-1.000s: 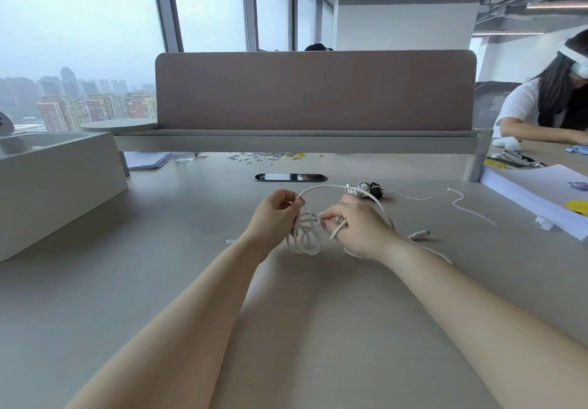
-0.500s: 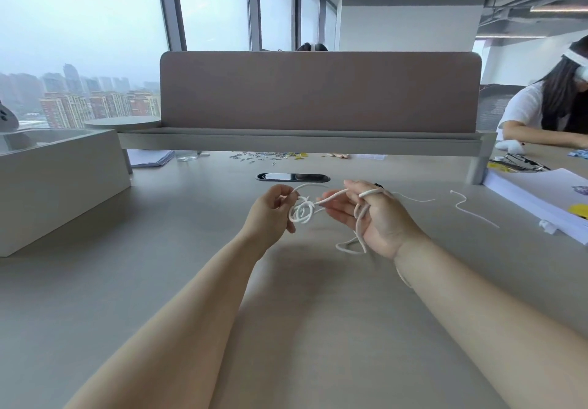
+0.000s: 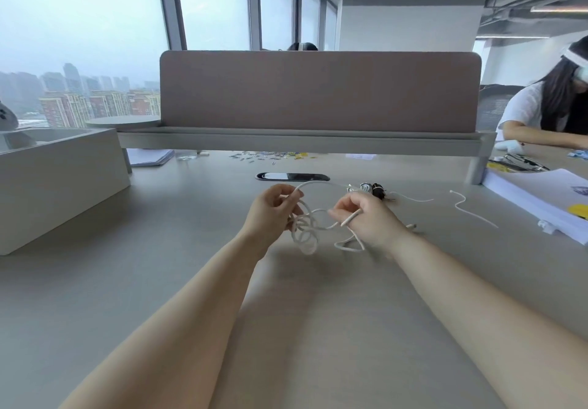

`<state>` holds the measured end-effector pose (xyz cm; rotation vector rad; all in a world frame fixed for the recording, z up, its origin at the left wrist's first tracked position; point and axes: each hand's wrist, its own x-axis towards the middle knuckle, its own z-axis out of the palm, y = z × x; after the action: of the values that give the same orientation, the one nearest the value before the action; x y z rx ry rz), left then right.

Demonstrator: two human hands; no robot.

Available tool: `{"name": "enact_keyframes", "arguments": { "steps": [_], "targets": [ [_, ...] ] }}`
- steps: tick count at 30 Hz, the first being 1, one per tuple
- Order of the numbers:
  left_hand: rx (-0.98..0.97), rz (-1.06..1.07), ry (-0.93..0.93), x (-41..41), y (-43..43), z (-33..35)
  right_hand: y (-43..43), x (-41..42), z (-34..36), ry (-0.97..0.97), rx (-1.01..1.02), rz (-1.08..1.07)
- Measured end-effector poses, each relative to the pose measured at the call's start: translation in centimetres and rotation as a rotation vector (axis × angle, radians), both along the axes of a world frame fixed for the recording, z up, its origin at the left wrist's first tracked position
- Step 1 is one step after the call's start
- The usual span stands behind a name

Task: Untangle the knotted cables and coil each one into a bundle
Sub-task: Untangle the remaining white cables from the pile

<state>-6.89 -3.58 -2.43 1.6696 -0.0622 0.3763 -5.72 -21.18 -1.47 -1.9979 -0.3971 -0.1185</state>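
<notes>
coiling looks underway in the head view: the left hand (image 3: pixel 273 209) pinches the stacked loops of the thin white round cable (image 3: pixel 305 229) above the grey desk (image 3: pixel 159 281), the right hand (image 3: pixel 366 217) pinches its feeding strand, likely wrapping another turn next.

I cannot read any text, label, brand, number or sign from here. The white sheets (image 3: pixel 537 198) at the right edge of the desk (image 3: pixel 191 281) carry a yellow patch and a small bluish mark, but both are too small and blurred for me to tell letters. The small colourful pieces (image 3: pixel 270 155) under the divider show no writing I can make out.
</notes>
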Motion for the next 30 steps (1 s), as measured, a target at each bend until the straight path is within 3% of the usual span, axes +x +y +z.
{"name": "enact_keyframes", "arguments": {
  "steps": [2,10,18,21,26,30],
  "targets": [
    [0.036,0.004,-0.015,0.1,-0.1,0.0,-0.2,0.0,-0.4,0.044,-0.079,0.055],
    [0.102,-0.088,-0.062,-0.2,-1.2,0.2,0.0,-0.1,-0.5,0.122,0.038,0.298],
    [0.215,0.053,-0.083,0.2,-0.6,0.0,0.2,-0.3,-1.0,-0.077,-0.275,0.197],
    [0.213,0.03,-0.099,0.2,-0.7,0.1,0.6,-0.6,-0.8,0.081,-0.091,0.272],
    [0.13,-0.018,-0.083,-0.1,-0.9,0.2,1.1,0.0,-1.3,-0.049,-0.018,0.095],
    [0.049,0.052,-0.039,-0.2,-0.8,0.3,1.0,0.2,-1.1,0.006,0.208,-0.01]
  ]
}}
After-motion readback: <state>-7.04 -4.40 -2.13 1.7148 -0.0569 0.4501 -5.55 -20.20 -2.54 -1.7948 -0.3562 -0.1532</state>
